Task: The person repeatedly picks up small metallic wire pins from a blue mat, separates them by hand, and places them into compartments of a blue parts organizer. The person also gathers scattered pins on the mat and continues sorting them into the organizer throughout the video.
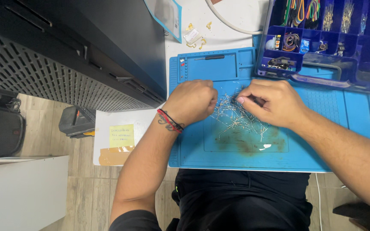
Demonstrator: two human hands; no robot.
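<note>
Sorting step, I judge: thin metal pins lie heaped on the blue mat. My right hand fingers pinch one pin; my left hand is curled shut beside the heap. Next calls for lifting one pin cleanly.

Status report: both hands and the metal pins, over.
Left hand fisted at pile edge. Right hand pinching in thin metal pins, heaped on blue mat. Parts organizer behind, clear of hands.
</note>
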